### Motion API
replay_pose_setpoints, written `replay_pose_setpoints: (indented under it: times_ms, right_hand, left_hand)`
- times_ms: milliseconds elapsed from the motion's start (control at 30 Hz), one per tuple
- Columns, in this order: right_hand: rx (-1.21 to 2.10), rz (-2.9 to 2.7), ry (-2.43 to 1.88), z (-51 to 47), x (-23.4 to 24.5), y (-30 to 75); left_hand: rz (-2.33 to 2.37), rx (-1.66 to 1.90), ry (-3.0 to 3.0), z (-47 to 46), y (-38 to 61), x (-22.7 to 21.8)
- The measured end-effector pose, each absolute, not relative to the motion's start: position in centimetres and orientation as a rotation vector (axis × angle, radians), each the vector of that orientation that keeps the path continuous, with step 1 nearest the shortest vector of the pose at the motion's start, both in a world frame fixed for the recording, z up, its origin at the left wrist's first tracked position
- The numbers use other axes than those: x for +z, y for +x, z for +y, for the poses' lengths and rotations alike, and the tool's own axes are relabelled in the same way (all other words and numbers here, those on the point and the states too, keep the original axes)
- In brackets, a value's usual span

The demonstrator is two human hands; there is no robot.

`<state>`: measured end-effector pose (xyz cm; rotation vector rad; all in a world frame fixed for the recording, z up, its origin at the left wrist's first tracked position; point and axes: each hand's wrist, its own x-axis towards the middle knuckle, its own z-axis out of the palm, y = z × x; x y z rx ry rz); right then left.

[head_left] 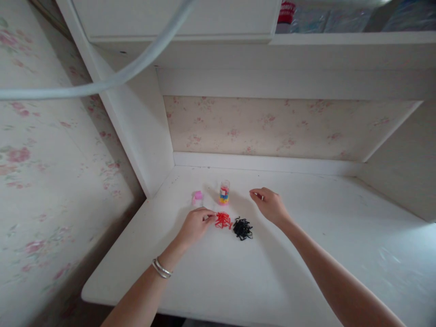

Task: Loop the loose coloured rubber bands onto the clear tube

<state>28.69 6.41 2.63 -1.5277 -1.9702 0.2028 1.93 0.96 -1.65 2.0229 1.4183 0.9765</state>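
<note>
A small pile of red elastic bands [223,220] lies on the white desk [289,272], with a pile of black bands [242,228] just to its right. My left hand [195,225] rests at the left edge of the red pile, fingers curled and pinching at a red band. My right hand [270,204] hovers above the desk to the right of a small clear jar [224,191] holding coloured bands. Its fingers are curled together; what they hold, if anything, is too small to make out. A pink lid [197,198] sits left of the jar.
A white side panel [143,136] closes the desk's left, floral wallpaper [272,127] backs it, and a shelf [306,50] with packages runs overhead. A pale cable [102,81] arcs across the upper left. A bracelet [161,268] is on my left wrist.
</note>
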Motion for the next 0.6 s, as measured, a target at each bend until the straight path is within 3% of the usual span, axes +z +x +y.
replay_pose_setpoints:
  times_ms: [233, 600]
  right_hand:
    - [0.437, -1.853, -1.666, 1.6, -4.0, 33.8]
    - [0.348, -2.02, -1.762, 0.1, -3.5, 33.1]
  left_hand:
    - [1.557, 1.097, 2.117, 3.2, 3.2, 1.9]
    - [1.619, 1.029, 2.468, 9.1, 5.3, 6.4]
